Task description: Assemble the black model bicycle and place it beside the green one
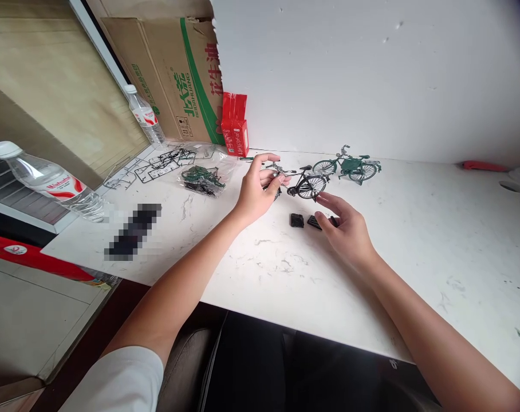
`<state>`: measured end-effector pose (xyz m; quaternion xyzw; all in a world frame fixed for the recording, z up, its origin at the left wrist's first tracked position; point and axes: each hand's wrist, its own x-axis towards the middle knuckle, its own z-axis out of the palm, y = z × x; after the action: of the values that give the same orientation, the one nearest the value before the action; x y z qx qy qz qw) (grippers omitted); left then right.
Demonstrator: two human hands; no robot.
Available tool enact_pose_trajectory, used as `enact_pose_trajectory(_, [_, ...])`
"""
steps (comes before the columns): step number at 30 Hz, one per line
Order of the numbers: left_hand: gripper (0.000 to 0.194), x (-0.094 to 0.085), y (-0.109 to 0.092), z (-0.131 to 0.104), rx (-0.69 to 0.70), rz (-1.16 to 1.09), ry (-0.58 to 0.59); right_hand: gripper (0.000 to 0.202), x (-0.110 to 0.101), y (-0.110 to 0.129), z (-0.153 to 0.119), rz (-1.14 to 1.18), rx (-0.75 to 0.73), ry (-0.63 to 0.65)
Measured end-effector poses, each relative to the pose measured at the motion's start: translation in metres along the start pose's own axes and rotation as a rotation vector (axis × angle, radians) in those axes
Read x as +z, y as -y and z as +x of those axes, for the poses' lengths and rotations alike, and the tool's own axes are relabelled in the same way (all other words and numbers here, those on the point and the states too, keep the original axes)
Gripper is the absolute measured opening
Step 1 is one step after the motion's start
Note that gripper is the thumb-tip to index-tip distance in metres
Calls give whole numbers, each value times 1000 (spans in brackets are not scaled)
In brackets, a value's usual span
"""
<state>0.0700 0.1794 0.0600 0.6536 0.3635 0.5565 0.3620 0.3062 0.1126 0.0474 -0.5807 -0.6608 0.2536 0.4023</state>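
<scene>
My left hand (262, 186) is closed around the front of a small black model bicycle (305, 183), near the handlebar, and partly covers its front wheel. The seat and spoked rear wheel point to the right. Just below that rear wheel is my right hand (346, 229), thumb and fingers apart, with the fingertips close to the wheel's lower edge; I cannot tell whether they touch. On the table by the right thumb lie a squarish black part (296, 220) and a flat black part (314, 222). Another dark piece shows between thumb and fingers, partly hidden.
Behind stands a finished green model bicycle (350, 165). To the left are a plastic bag (202, 178) of green and black parts, black sprue frames (165, 163), a red box (235, 126), a cardboard box (169, 80) and two water bottles (49, 177). A pixelated dark object (135, 232) lies front left.
</scene>
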Motion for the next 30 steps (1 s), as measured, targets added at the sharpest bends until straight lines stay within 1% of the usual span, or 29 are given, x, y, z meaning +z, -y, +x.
enact_pose_trajectory(3, [49,-8,9,4,9,66,-11,51,-6,-4,4,-81,10,1])
enact_pose_trajectory(5, [59,-15,18,7,-11,95,-11,48,-11,-9,7,-172,34,62])
enact_pose_trajectory(7, [63,-22,28,10,-36,94,8,51,-15,-14,10,-265,23,129])
enact_pose_trajectory(9, [62,-29,35,11,-66,75,50,55,-16,-18,12,-325,-3,160])
enact_pose_trajectory(12, [64,-36,41,12,-97,82,131,53,-16,-20,12,-353,-9,183])
enact_pose_trajectory(15, [69,-40,41,13,-105,99,191,53,-15,-19,10,-355,-12,201])
enact_pose_trajectory(17, [74,-43,39,14,-110,87,204,51,-15,-19,10,-363,-20,192])
enact_pose_trajectory(19, [82,-48,36,16,-117,98,201,45,-14,-18,10,-373,-31,180])
enact_pose_trajectory(21, [92,-55,33,17,-130,156,204,40,-14,-18,10,-372,-44,173])
enact_pose_trajectory(23, [104,-63,28,18,-128,245,229,40,-14,-17,11,-358,-47,165])
enact_pose_trajectory(25, [113,-69,21,19,-53,355,210,44,-14,-17,11,-333,-39,152])
enact_pose_trajectory(26, [111,-70,16,20,22,405,151,46,-14,-17,11,-318,-33,144])
enact_pose_trajectory(27, [102,-69,10,19,111,443,76,47,-14,-17,11,-303,-26,133])
enact_pose_trajectory(29, [74,-59,-3,16,268,486,-78,47,-14,-16,11,-271,-6,101])
enact_pose_trajectory(30, [58,-49,-9,12,320,508,-117,47,-14,-16,12,-252,3,79])
